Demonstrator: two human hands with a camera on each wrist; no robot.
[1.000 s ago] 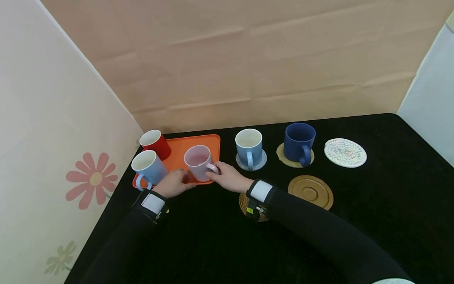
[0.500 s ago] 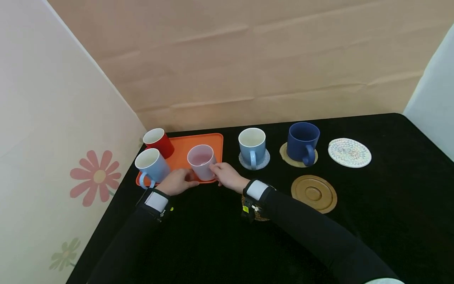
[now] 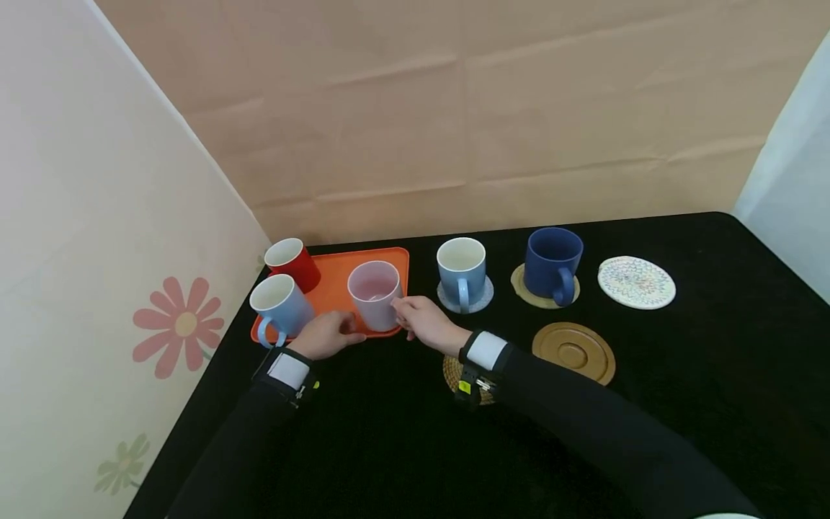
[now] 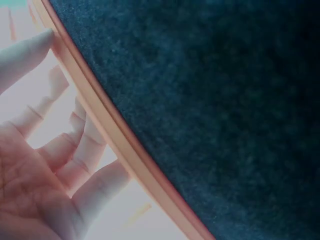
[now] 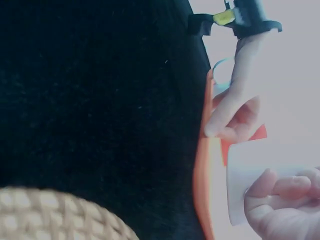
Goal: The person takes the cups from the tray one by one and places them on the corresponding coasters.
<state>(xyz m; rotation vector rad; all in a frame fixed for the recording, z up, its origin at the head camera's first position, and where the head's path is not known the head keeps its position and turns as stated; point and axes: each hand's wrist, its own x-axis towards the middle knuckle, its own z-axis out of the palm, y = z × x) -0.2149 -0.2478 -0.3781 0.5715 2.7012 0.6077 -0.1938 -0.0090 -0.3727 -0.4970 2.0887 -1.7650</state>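
A pink mug (image 3: 374,288) stands upright at the near right corner of the orange tray (image 3: 337,277); whether its base touches the tray is unclear. My right hand (image 3: 429,324) pinches the mug's handle side, and its fingers hide most of the handle. In the right wrist view, the curled fingers lie against the pale mug (image 5: 239,187). My left hand (image 3: 324,335) rests at the tray's near edge, thumb touching the rim and fingers loosely bent above the tray. Beside it, a light blue mug (image 3: 285,310) leans on the tray's left edge, with a red mug (image 3: 301,268) tilted behind.
Right of the tray, a blue mug (image 3: 462,270) stands on a pale coaster (image 3: 485,292), and a navy mug (image 3: 551,259) on a tan coaster (image 3: 521,288). A patterned white coaster (image 3: 635,282), a wooden coaster (image 3: 573,352) and a woven coaster (image 3: 452,371) lie on the black tabletop (image 3: 389,447).
The pink mug has shifted slightly right on the tray, and its handle has gone from visible to hidden behind my right hand's fingers. My left hand stays at the tray edge.
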